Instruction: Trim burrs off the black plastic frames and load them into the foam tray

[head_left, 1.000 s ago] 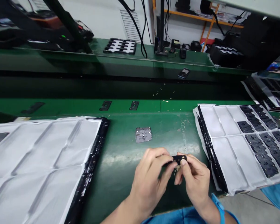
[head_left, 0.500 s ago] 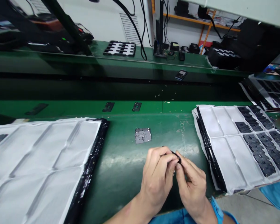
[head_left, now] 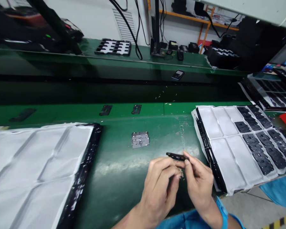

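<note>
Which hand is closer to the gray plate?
Left. The left hand is on the near side of the gray plate, slightly right of it, not touching; the right hand is farther right, holding a black part.

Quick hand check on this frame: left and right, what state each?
Left hand: partly curled, small pale bits at its fingertips; firm grip can't be told.
Right hand: closed, holding the black part.

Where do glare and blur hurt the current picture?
Head view, middle: a pale sheen washes over part of the green bench; head view, left: bright specks of glare dot the left tray's black edge; head view, far left: the dark flat part looks smeared; head view, near centre: the held black part is too dark for fine detail.
</note>
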Available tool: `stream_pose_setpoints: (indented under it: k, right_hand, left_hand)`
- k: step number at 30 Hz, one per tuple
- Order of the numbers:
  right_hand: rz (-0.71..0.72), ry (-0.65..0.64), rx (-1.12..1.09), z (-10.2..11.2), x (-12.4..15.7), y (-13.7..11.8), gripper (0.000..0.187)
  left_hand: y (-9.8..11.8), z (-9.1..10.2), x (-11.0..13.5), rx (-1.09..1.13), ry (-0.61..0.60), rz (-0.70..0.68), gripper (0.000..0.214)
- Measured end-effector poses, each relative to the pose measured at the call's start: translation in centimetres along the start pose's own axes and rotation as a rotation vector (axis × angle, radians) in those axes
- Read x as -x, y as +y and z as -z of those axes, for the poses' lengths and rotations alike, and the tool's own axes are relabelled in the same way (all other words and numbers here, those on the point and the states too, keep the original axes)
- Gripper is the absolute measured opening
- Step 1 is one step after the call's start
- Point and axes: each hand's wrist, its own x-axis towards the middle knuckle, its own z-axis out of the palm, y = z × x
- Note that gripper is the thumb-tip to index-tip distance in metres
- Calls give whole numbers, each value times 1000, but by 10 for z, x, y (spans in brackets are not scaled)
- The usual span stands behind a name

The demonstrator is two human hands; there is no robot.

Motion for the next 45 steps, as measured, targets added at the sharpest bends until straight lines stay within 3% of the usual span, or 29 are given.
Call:
stream_pose_setpoints:
  k: [3, 6, 13, 26, 35, 40, 43, 45]
  right_hand:
    - [-271, 34, -143, 7, -4, 5, 23]
    - [-369, 101, -228, 12, -6, 9, 24]
    - [-308, 126, -170, 17, -6, 6, 22]
    - [-176, 47, -125, 13, -7, -7, 15]
    - [-371, 147, -190, 19, -16, 2, 32]
    - [-389, 193, -236, 21, -20, 6, 37]
    - [-372, 196, -236, 18, -20, 5, 38]
    - [-362, 190, -250, 13, -19, 3, 38]
  left_hand:
    - [-10, -2, 7, -42, -114, 1, 25]
    - [-20, -5, 11, -95, -257, -12, 22]
    - [-24, 0, -10, -111, -64, -71, 17]
    - [-32, -4, -17, -162, -156, -65, 17]
    - [-23, 4, 3, -78, -175, -128, 24]
    - [-28, -3, 18, -101, -300, -31, 20]
    - [-33, -4, 17, -76, -274, 72, 19]
    - [-33, -3, 13, 30, -245, 224, 29]
